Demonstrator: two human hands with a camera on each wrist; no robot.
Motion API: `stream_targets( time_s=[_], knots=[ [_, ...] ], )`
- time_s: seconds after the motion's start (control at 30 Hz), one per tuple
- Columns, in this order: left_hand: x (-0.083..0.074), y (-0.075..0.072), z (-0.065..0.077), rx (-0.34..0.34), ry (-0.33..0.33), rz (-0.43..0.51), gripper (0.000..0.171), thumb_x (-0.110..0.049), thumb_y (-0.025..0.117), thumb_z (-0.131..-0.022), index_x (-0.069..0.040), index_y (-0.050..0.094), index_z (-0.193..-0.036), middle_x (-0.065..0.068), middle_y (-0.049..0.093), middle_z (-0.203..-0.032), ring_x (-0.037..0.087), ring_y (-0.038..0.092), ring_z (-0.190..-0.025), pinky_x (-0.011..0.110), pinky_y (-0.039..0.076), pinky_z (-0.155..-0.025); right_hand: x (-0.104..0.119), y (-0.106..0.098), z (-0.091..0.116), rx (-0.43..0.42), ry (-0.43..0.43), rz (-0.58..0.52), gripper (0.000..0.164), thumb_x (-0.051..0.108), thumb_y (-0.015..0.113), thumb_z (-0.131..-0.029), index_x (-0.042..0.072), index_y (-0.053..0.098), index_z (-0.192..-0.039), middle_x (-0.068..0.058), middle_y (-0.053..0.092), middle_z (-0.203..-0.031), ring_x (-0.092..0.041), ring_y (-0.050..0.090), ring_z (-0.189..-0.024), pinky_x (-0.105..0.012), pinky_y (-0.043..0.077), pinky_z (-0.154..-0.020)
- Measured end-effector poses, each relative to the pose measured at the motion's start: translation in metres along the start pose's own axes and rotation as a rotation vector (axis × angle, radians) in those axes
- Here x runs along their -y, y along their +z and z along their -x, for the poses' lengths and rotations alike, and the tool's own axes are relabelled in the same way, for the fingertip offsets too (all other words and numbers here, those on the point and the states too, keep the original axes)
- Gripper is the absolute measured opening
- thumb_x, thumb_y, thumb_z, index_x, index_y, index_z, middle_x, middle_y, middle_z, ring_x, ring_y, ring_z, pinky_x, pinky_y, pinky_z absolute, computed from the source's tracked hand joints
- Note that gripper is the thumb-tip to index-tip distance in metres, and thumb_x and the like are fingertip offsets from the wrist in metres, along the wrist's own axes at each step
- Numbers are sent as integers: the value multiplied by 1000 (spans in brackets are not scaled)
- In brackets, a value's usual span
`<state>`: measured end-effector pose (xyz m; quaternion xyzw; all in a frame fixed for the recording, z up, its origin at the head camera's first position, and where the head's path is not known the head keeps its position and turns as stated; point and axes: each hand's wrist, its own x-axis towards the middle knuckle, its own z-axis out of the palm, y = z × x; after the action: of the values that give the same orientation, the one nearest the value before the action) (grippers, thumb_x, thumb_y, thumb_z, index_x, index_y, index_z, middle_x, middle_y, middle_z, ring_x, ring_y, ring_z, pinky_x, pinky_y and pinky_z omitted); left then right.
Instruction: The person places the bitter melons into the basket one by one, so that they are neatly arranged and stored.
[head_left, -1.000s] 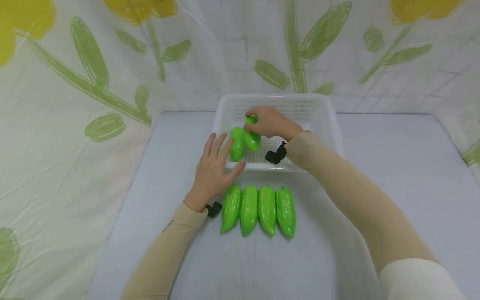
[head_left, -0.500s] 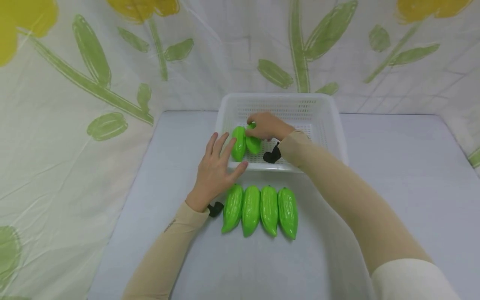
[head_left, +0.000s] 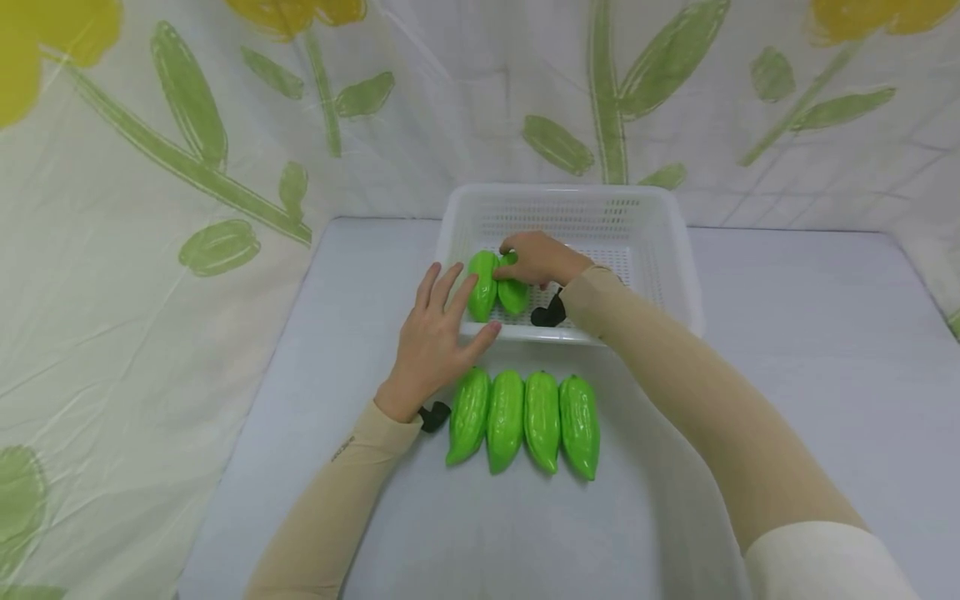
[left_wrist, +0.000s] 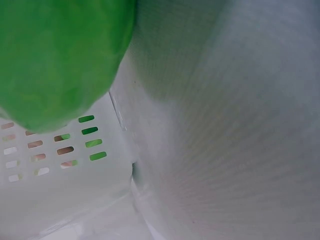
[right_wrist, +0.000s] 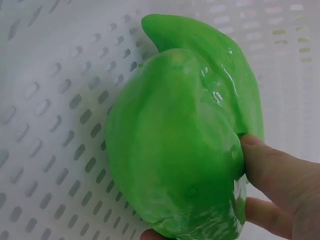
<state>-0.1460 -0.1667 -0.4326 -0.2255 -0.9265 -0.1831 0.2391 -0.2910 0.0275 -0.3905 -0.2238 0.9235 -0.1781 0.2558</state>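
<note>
In the head view my right hand is down inside the white plastic basket. Its thumb and fingers grip a glossy green bitter melon, which the right wrist view shows close up, its bitter melon pinched between thumb and fingers. A second bitter melon lies along its left side, against the basket's left end. My left hand spreads its fingers over the basket's front left corner and holds nothing. Several more bitter melons lie side by side on the table in front of the basket.
The basket stands at the back of the pale table, close to a cloth backdrop with printed flowers. In the left wrist view the slotted basket wall shows beside a green melon end.
My right hand has lowered its bitter melon onto the basket floor, beside the other one. The left hand stays at the corner. The whole view has shifted slightly.
</note>
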Motion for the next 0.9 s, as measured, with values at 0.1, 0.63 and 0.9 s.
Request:
stream_targets(
  time_s=[0.1,0.63,0.9],
  knots=[
    [0,0,0,-2,1,2,87,-71,28,-104,0,54,-148,25,49,-155,51,34,-150,59,49,-111,0,0,1,7,2,9,68,47,60,-105,9,43,-158,-16,43,-162,-28,70,-101,-33,63,-69],
    [0,2,1,-14,-1,0,87,-71,28,-104,-1,55,-146,25,50,-153,51,36,-149,58,47,-113,-1,2,4,-24,-15,12,71,51,52,-107,2,41,-157,-19,50,-156,-31,72,-87,-38,61,-74],
    [1,2,0,-22,-1,3,86,-71,28,-104,-1,55,-147,25,50,-153,50,36,-149,58,47,-113,-3,-1,6,-24,6,-25,70,53,39,-110,3,40,-158,-19,49,-157,-33,71,-94,-40,62,-70]
  ],
)
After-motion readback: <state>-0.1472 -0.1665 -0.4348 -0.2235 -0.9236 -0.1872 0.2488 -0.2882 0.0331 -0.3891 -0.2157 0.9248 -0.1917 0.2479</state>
